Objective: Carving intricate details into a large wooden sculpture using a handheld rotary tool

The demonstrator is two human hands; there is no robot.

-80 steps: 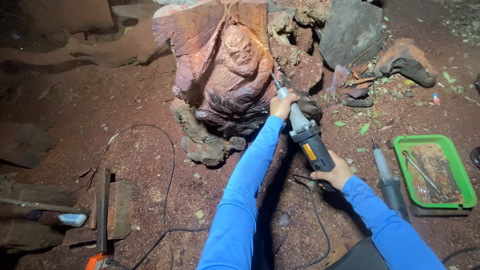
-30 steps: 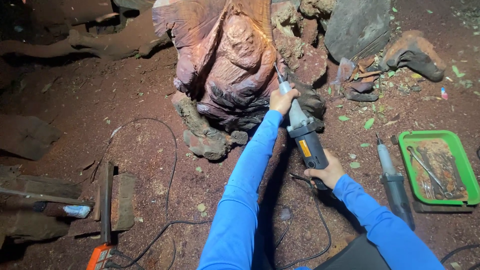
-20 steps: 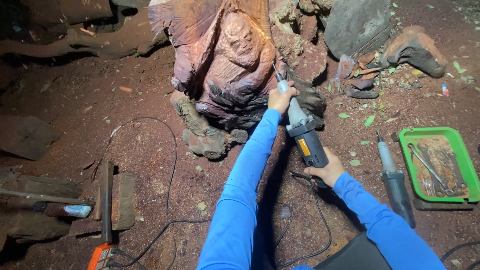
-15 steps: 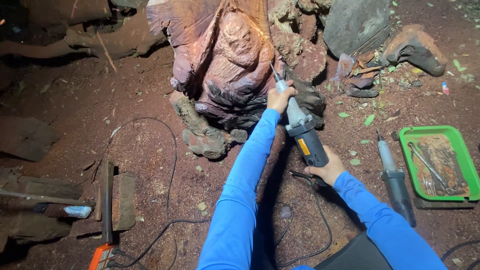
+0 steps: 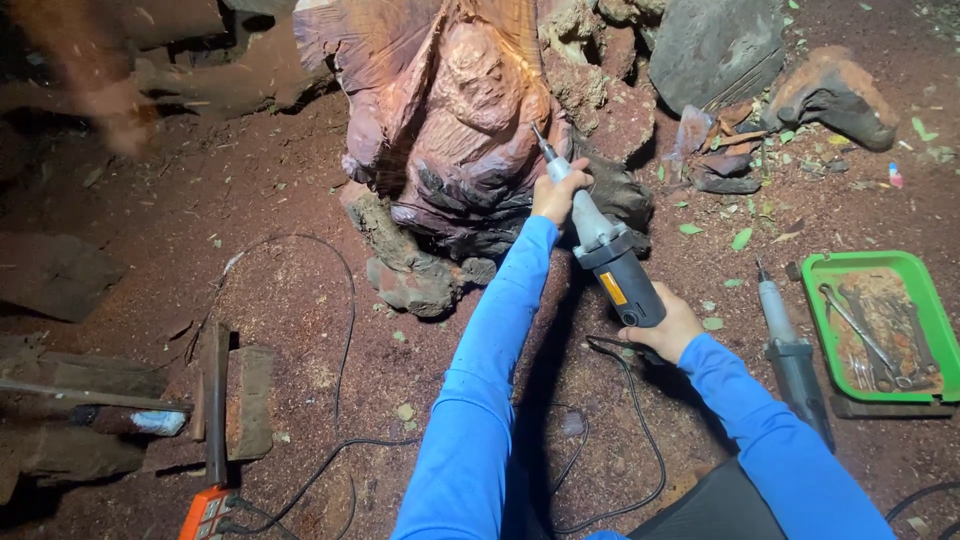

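red wood carving [image 5: 455,130] sits at twelve o'clock; my left hand [image 5: 558,193] pinches the die grinder [image 5: 600,245] near its nose, my right hand [image 5: 668,325] clenches its rear. i judge light passes with both wrists braced work best.

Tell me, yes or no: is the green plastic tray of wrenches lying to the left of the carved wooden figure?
No, the green plastic tray lies on the ground far right of the carved wooden figure.

Both hands grip a grey die grinder [image 5: 605,255] — the left hand [image 5: 558,195] near its nose, the right hand [image 5: 668,325] at its rear — its bit against a red wooden carving [image 5: 460,130]; a green tray [image 5: 818,275] of tools lies on the sawdust floor [image 5: 300,300].
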